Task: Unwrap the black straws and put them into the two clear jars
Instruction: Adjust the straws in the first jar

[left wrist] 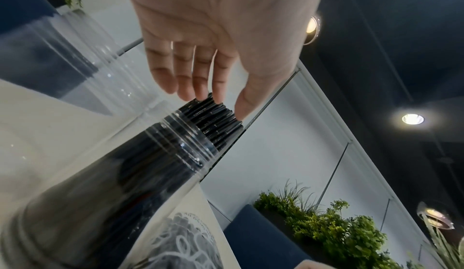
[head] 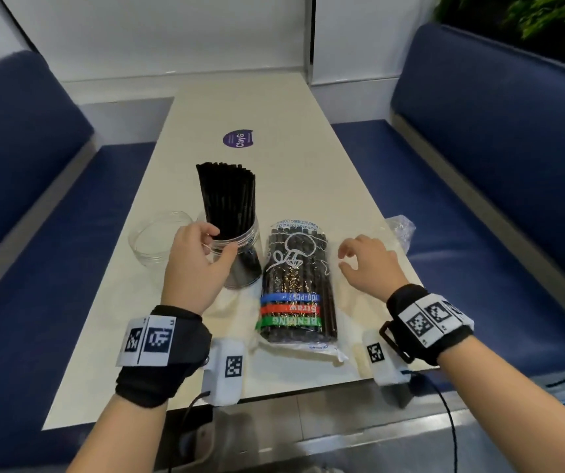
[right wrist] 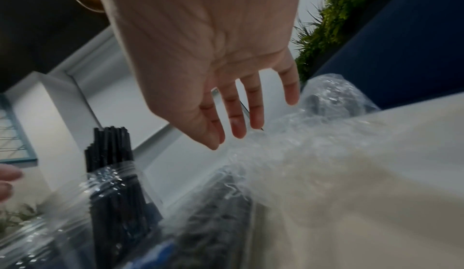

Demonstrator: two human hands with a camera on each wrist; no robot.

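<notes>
A clear jar (head: pixel 243 264) stands upright on the table, packed with loose black straws (head: pixel 228 196) that stick out above its rim. A second, empty clear jar (head: pixel 158 237) stands just to its left. My left hand (head: pixel 223 240) hovers at the full jar's rim, its fingers (left wrist: pixel 185 79) nearly straight beside the straws (left wrist: pixel 216 122), gripping nothing. A wrapped pack of black straws (head: pixel 296 288) with blue, red and green bands lies flat to the right of the jar. My right hand (head: pixel 342 258) floats open to the right of that pack, empty, its fingers (right wrist: pixel 238 118) spread.
An empty clear wrapper (right wrist: pixel 301 144) lies on the table under my right hand, with crumpled plastic (head: pixel 400 227) at the table's right edge. A purple sticker (head: pixel 238 138) marks the far tabletop (head: pixel 274 107). Blue benches (head: pixel 479 186) flank the table on both sides.
</notes>
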